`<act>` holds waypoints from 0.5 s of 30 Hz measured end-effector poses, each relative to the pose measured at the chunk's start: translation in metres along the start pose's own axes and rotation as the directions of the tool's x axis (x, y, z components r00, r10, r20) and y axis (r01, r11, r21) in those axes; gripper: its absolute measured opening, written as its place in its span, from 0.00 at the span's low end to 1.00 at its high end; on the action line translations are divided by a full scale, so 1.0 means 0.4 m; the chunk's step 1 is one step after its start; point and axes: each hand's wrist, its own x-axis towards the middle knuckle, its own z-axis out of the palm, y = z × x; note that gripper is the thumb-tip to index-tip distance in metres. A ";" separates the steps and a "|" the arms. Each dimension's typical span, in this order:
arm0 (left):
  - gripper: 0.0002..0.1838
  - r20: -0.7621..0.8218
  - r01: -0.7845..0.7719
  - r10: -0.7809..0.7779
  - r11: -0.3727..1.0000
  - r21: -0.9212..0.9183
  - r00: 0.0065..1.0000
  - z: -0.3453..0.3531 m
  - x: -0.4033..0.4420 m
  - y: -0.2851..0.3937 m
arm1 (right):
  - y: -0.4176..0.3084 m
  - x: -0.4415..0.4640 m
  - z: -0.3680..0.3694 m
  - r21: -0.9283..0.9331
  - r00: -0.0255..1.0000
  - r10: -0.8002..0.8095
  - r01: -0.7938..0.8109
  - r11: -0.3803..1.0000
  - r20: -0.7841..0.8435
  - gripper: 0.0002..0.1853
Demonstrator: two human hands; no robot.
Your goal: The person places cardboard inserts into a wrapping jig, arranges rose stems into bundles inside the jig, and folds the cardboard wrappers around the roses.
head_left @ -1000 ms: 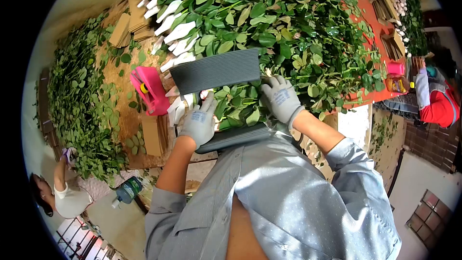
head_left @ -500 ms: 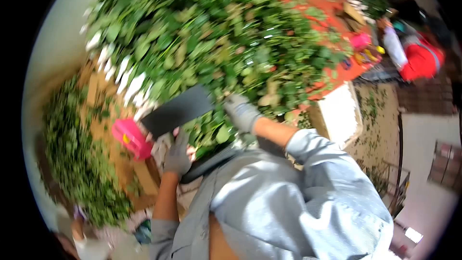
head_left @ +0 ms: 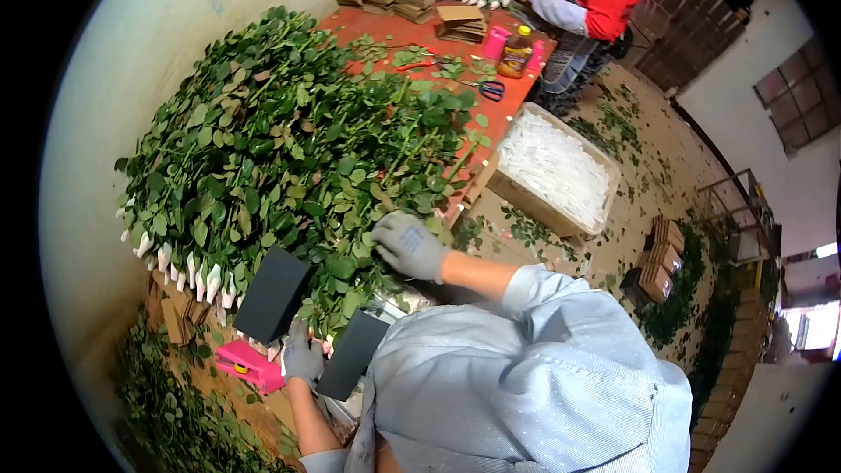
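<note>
Quite leafy stems (head_left: 340, 266) — mostly green

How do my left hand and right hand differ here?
The left hand sits by the two dark panels; the right hand is at the green leaves, apart from both panels. The left hand's fingers point up the picture, the right hand's toward the picture's left. Bluish print shows on the right hand; none can be made out on the left hand. Both wear gray gloves.
</note>
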 end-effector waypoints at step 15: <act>0.20 -0.414 -0.224 0.144 0.963 -0.152 0.899 -0.290 -0.110 0.481 | 0.205 -0.695 -0.018 -0.145 0.467 0.811 -0.829 0.541 0.352 0.18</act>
